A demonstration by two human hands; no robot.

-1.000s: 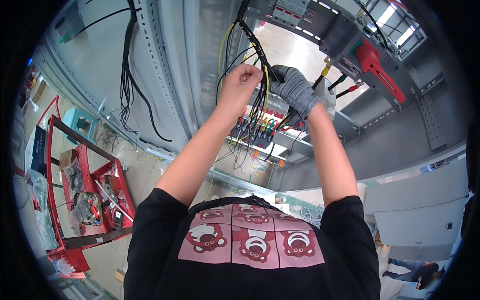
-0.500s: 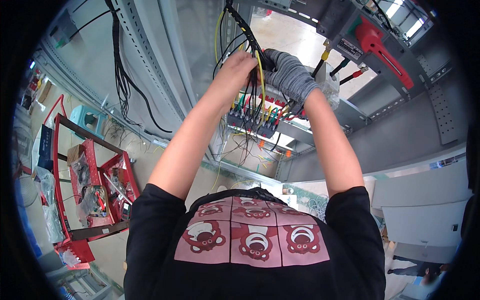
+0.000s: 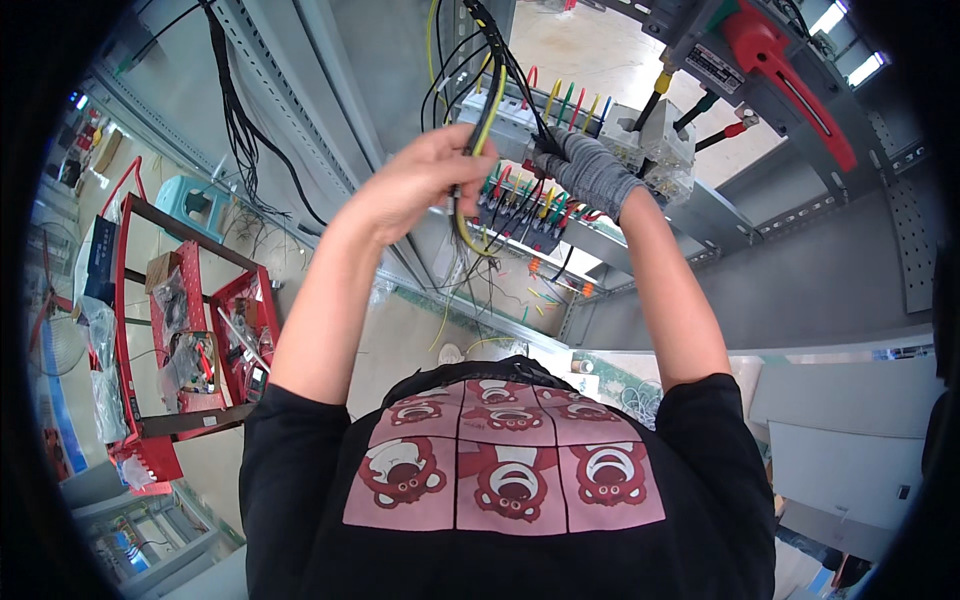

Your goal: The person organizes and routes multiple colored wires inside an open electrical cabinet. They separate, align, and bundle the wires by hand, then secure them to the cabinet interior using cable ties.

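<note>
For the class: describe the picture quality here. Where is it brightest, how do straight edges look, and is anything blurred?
Head view: brightest on the sunlit floor patch at top centre, nearly washed out; the perforated rails bow toward the black circular rim; the left hand, gloved right hand and wire bundle are fairly sharp, while the red cart near the edge looks softer.

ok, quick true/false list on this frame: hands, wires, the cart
1. The left hand is bare and grips a bundle of black and yellow wires. True.
2. The right hand is bare. False: it wears a grey knit glove.
3. A red tool cart stands at the person's left. True.
4. The large switch handle at upper right is blue. False: it is red.
5. Both hands are lowered at the waist. False: both reach up into the cabinet, at the terminal row with coloured wire ends.
</note>
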